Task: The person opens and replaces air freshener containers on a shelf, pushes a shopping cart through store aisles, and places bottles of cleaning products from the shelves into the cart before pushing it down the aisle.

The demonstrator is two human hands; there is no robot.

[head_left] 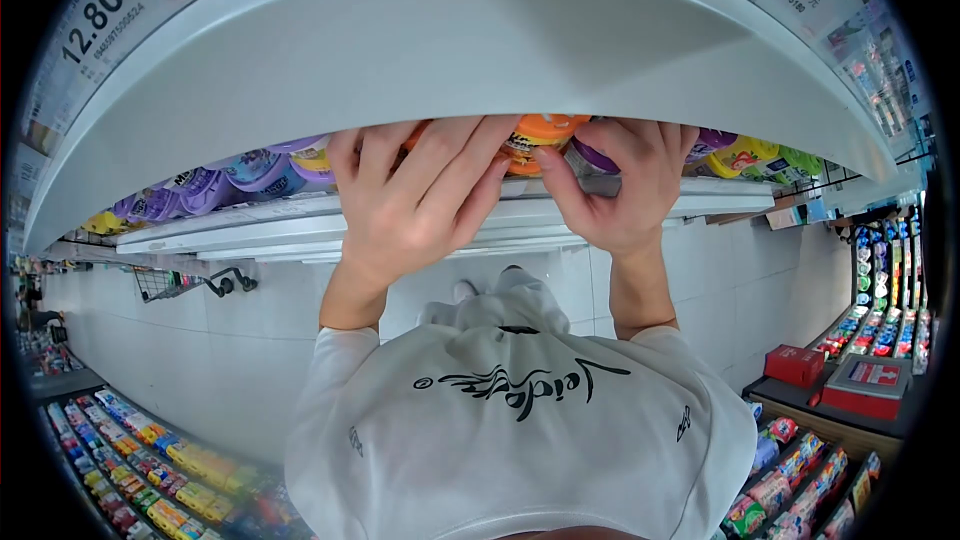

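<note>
1. With twelve at the top of the view, a bright orange container with a yellow, dark-lettered label sat just past the centre towards twelve, between the two hands, its top partly hidden by a broad, curved white shelf panel.
2. The left hand, towards eleven, lay back-up with its fingers extended beneath the panel's edge; more orange showed between them. Its fingertips were hidden, so I could not tell whether it was grasping anything.
3. The right hand, towards one, curved with its thumb set apart from the fingers. The thumb tip overlapped the orange container's right side in the view, while a rounded purple container showed within the curve. Whether it gripped either could not be told.
4. Towards ten, rounded purple containers and a blue container stood in a row above a white shelf edge. Towards one to two, past the right hand, was a yellow container with a colourful label.
5. The person's white shirt with black lettering filled the area around six, above a pale grey tiled floor.
6. A black wire cart stood towards nine; a red box lay towards four.
</note>
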